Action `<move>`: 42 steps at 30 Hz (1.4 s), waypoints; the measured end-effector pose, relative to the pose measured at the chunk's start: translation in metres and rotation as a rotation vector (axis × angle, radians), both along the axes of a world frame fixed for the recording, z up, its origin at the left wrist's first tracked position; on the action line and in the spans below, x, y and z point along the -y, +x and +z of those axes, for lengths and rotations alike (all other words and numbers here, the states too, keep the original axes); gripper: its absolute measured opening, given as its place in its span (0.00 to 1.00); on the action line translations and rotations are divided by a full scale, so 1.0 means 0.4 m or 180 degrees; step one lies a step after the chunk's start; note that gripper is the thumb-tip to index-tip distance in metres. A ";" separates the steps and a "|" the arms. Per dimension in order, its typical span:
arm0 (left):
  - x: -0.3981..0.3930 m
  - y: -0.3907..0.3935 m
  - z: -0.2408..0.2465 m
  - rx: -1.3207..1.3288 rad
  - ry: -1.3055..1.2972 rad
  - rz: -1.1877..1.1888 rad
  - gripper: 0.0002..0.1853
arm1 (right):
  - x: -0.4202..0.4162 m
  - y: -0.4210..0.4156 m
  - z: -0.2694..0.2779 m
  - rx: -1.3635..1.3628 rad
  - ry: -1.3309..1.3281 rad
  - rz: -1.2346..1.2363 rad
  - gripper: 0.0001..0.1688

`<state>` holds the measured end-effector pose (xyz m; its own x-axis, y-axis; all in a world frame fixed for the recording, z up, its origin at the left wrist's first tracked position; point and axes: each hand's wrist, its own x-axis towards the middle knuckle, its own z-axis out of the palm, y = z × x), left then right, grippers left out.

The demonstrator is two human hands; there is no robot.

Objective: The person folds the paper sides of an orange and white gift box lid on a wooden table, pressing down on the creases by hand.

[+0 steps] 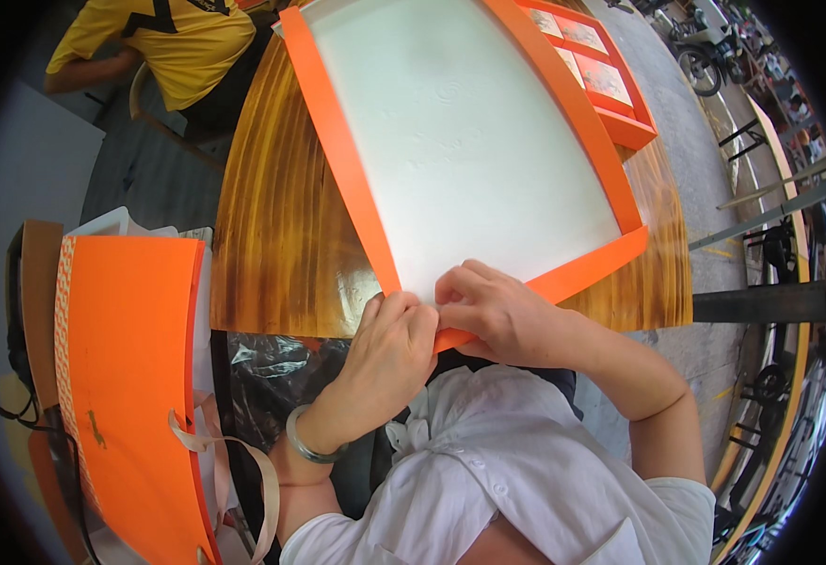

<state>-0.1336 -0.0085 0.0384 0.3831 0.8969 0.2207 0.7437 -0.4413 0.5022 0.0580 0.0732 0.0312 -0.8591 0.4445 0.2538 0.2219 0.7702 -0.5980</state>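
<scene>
A large shallow orange cardboard box lid (490, 162) lies with its white inside facing up, its near corner pointing towards my body. At that corner my left hand (390, 353) grips the orange side wall, with the thumb side against the white inner panel. Right beside it, my right hand (501, 311) has curled fingers over the near wall, pinching it close to the corner. My fingers hide the corner itself. Faint embossed marks show on the white panel.
Beneath the lid is a glossy wooden table (278, 212). An orange tray (628, 131) holding small printed boxes (607, 83) sits at the far right. At left stands an orange gift bag (127, 339) with ribbon handles (268, 477). A person in yellow (187, 42) sits beyond.
</scene>
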 end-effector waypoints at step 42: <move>0.013 -0.014 -0.007 -0.0027 0.0273 0.0073 0.09 | 0.042 -0.038 -0.053 -0.0035 0.0408 -0.0298 0.03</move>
